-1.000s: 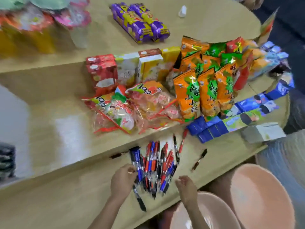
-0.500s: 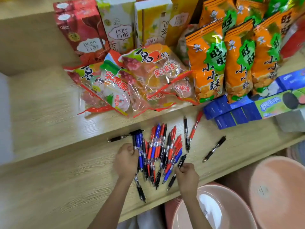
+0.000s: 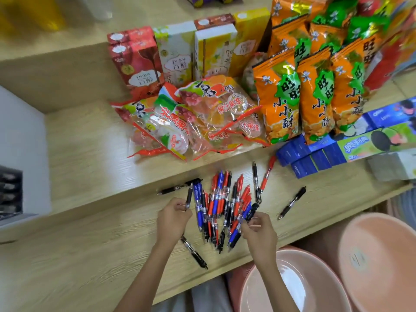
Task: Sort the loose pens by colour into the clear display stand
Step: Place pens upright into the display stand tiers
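A pile of red, blue and black pens (image 3: 221, 204) lies on the low wooden shelf (image 3: 90, 244). My left hand (image 3: 173, 218) pinches a black pen (image 3: 189, 195) at the pile's left edge. My right hand (image 3: 258, 233) pinches another black pen (image 3: 252, 211) at the pile's right edge. Stray black pens lie at the far left (image 3: 174, 189), below my left hand (image 3: 194, 253) and off to the right (image 3: 292, 202). A black pen (image 3: 255, 179) and a red pen (image 3: 267, 173) lie behind the pile. No clear display stand is in view.
Jelly bags (image 3: 198, 122), orange snack bags (image 3: 299, 91) and snack boxes (image 3: 175, 52) crowd the upper shelf step. Blue biscuit boxes (image 3: 315, 156) lie at the right. Pink plastic basins (image 3: 304, 284) stand below the shelf's front edge.
Both hands have lifted from the pile, each now pinching a black pen. The camera has moved in closer and tilted down since a second ago.
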